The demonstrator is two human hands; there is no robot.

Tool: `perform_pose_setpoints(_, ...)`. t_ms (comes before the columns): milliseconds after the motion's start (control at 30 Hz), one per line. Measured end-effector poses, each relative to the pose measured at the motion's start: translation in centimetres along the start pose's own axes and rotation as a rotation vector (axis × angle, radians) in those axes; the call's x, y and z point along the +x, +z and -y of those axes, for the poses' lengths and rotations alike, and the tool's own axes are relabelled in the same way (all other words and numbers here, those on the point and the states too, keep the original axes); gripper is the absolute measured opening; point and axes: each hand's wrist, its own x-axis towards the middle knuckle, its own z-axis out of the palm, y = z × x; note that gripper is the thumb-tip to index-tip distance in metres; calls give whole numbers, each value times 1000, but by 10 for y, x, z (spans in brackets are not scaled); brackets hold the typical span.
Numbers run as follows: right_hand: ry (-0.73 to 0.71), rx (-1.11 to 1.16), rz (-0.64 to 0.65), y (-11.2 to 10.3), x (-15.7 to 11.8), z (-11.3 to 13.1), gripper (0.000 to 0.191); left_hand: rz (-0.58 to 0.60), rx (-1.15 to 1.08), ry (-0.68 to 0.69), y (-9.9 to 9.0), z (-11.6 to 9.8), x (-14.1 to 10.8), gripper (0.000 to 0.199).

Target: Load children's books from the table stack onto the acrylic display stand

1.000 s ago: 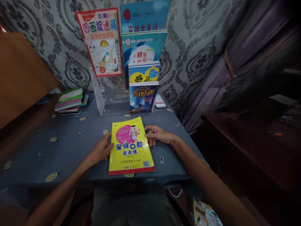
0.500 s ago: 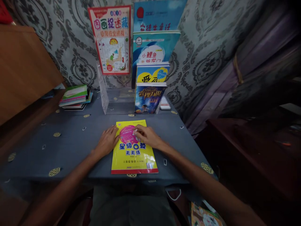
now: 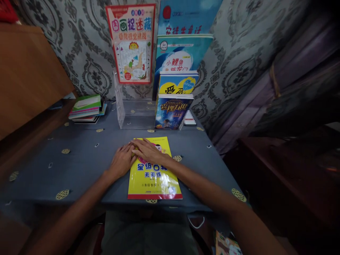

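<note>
A yellow workbook [image 3: 154, 184] with blue Chinese lettering and a red bottom strip lies closed on the cloth-covered table [image 3: 87, 170]. My left hand [image 3: 123, 159] rests at its upper left edge, fingers stretched out, partly on the cover and partly on the cloth. Across the upper part of the cover lies my right hand [image 3: 148, 150], flat, its fingertips meeting the left hand's fingers near the top left corner. Part of the pink circle on the cover is hidden under the right hand.
Behind the workbook, a clear acrylic book rack [image 3: 138, 122] holds a red-bordered picture book [image 3: 134, 53] on the left and several books, including a dark blue one [image 3: 171, 113], on the right. Stacked books [image 3: 86, 109] lie at the back left. A patterned curtain [image 3: 98, 71] hangs behind.
My right hand has moved left across the cover and flattened, from bent fingers over the pink circle to beside the left hand. My left hand has stayed at the book's edge.
</note>
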Motion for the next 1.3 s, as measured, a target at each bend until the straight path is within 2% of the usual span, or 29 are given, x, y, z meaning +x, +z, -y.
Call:
perform_pose_setpoints(233, 19, -58, -42, 2, -1, -1, 49, 6, 44, 17, 1, 1, 0, 30)
perform_pose_setpoints(667, 23, -119, -63, 1, -18, -18, 55, 58, 47, 30, 4, 7, 2, 40)
perform_pose_setpoints(833, 39, -72, -78, -5, -34, -32, 55, 50, 25, 30, 6, 9, 1, 44)
perform_pose_setpoints(1067, 141, 4, -82, -20, -66, -55, 54, 53, 38, 29, 8, 10, 2, 44)
perform_pose_setpoints(1300, 203, 120, -223, -39, -97, -79, 48, 69, 36, 18, 4, 7, 2, 43)
